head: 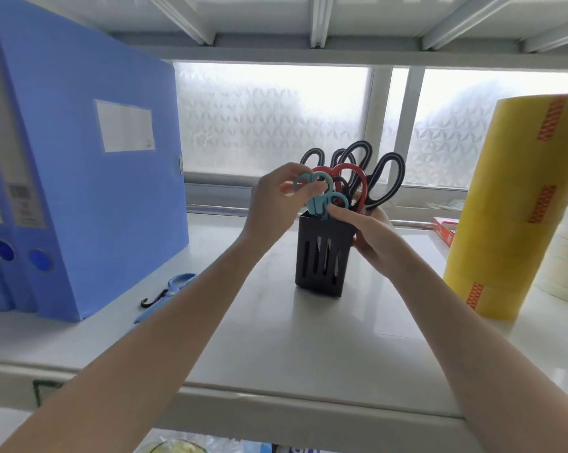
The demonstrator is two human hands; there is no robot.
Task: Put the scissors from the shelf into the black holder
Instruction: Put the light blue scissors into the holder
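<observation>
A black slotted holder (322,256) stands upright on the white shelf (276,354), near its middle. Several scissors with black handles (385,181) and one pair with red handles (351,178) stick up out of it. My left hand (273,204) pinches the handle loops of teal scissors (322,197), whose blades point down into the holder's mouth. My right hand (371,230) grips the holder's right side, one finger touching the teal scissors. Another pair of blue scissors (174,289) lies flat on the shelf, left of my left forearm.
Blue file boxes (80,178) stand at the left. A tall stack of yellow tape rolls (511,207) stands at the right, with pale tape rolls (567,259) and a red box (443,228) beside it. A frosted window is behind the shelf.
</observation>
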